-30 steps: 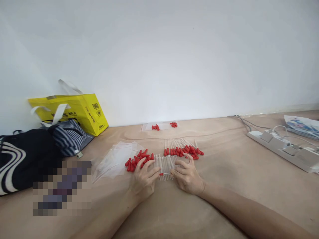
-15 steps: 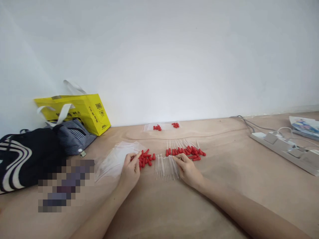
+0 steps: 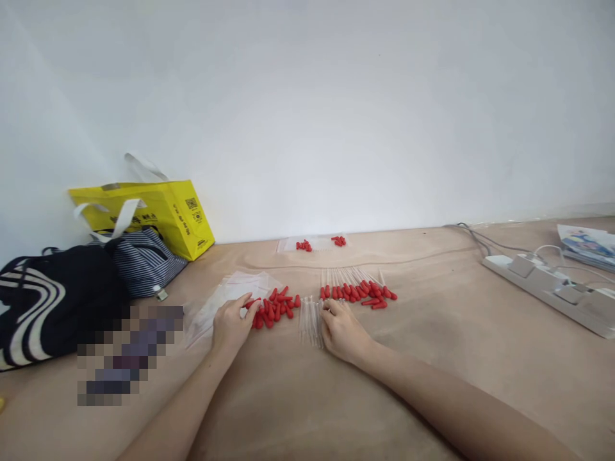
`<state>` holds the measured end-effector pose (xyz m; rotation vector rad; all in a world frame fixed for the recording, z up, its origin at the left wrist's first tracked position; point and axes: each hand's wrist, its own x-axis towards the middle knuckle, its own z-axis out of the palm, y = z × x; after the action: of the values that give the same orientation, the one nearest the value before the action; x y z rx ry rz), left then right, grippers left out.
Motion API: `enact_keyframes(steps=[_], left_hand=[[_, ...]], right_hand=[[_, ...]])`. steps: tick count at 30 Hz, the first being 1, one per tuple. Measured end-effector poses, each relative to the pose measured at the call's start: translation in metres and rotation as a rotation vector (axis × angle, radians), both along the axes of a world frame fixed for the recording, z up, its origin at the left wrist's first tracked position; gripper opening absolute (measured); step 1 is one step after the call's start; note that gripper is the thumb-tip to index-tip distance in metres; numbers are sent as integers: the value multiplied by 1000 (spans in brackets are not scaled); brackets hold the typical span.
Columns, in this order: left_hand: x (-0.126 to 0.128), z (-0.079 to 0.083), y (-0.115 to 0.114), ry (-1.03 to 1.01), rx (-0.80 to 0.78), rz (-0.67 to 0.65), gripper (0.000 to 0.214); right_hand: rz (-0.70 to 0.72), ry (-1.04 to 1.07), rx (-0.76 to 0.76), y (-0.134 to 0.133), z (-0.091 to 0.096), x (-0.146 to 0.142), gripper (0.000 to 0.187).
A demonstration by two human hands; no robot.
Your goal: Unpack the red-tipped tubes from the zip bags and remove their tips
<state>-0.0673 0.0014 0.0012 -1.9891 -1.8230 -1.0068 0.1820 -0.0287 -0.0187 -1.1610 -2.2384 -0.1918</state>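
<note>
My left hand (image 3: 232, 325) is at the left edge of a pile of red rubber dropper bulbs (image 3: 277, 312), with a red rubber bulb (image 3: 253, 302) between its thumb and fingertips. Just right of the pile lies a row of clear dropper tubes (image 3: 310, 323), side by side. My right hand (image 3: 344, 330) covers the right part of that row. Its fingers are curled together at the tubes' upper ends, and what they hold is hidden. Behind it are droppers with red bulbs fitted (image 3: 353, 291), their clear stems pointing to the wall.
Clear plastic bags (image 3: 230, 288) lie left of the bulbs. A bag with red-bulbed droppers (image 3: 303, 246) lies by the wall. Yellow bag (image 3: 187, 221), striped pouch (image 3: 147, 262) and black bag (image 3: 62, 301) stand left. A power strip (image 3: 552, 288) with chargers lies right.
My left hand has drawn left from the pile, with a red bulb showing between its fingers. My right hand has shifted left over the clear tubes, and its fingers are more curled.
</note>
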Motion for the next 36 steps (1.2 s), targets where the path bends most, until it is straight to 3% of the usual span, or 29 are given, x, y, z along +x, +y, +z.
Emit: enact_keyframes(steps=[8, 15, 18, 21, 25, 28, 32, 36], left_hand=[[10, 5, -10, 99, 11, 0, 30], [33, 13, -14, 164, 93, -110, 19], [61, 22, -6, 182, -71, -148, 19], [92, 31, 11, 200, -376, -111, 21], [125, 33, 42, 177, -566, -73, 26], [139, 29, 60, 153, -678, -45, 30], [149, 23, 74, 127, -766, -34, 19], [153, 22, 81, 90, -817, -102, 12]], right_hand=[[8, 44, 60, -9, 6, 8, 19], [24, 156, 62, -15, 1, 54, 22], [47, 164, 18, -14, 0, 67, 21], [38, 181, -3, -13, 0, 70, 19], [26, 186, 13, -11, 3, 67, 18], [19, 186, 24, -11, 4, 68, 17], [4, 177, 57, -9, 4, 69, 16], [19, 172, 51, -9, 4, 68, 17]])
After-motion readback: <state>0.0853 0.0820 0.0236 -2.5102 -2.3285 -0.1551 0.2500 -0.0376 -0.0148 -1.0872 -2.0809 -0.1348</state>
